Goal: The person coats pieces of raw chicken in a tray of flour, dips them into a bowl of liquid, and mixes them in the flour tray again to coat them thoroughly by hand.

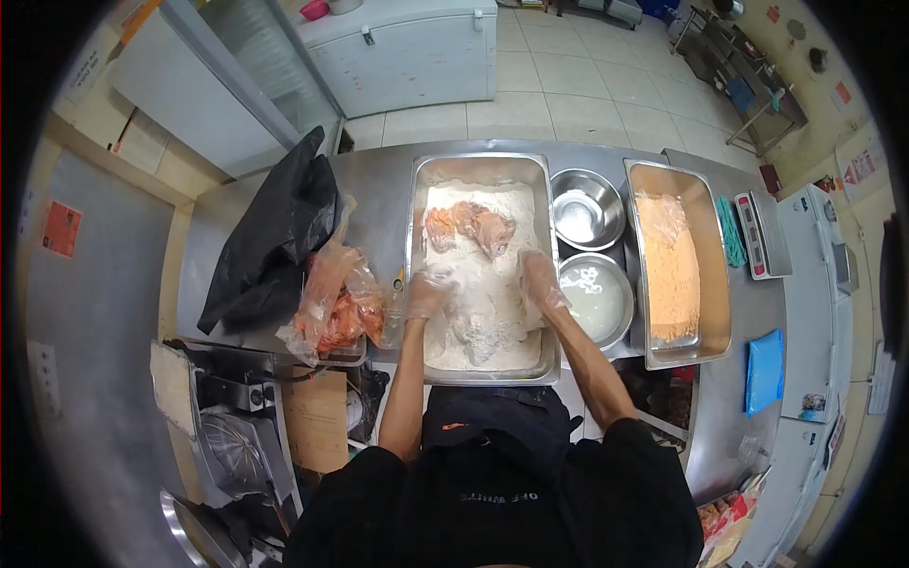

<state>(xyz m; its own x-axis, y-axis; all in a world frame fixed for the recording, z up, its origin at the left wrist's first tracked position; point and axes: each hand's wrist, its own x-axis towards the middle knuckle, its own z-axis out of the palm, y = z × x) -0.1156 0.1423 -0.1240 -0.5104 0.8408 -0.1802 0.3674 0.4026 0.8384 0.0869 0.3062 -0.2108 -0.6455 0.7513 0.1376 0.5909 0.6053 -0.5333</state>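
Observation:
A deep metal tray [414,208] holds white flour [488,298]. Orange-red raw meat pieces [469,225] lie on the flour toward the tray's far end, and a flour-covered lump [480,343] is near its close end. My left hand [433,292], in a clear plastic glove, is at the tray's left side over the flour; its fingers are blurred. At the right side my right hand [542,284], also gloved and dusted with flour, is low against the flour beside the tray wall. Its fingertips are too unclear to read.
Right of the tray are an empty-looking metal bowl [587,210], a bowl of cloudy liquid [597,301], a tray of orange powder [674,275] and a scale [763,235]. Bagged red meat [341,317] and a black bag [275,237] lie left.

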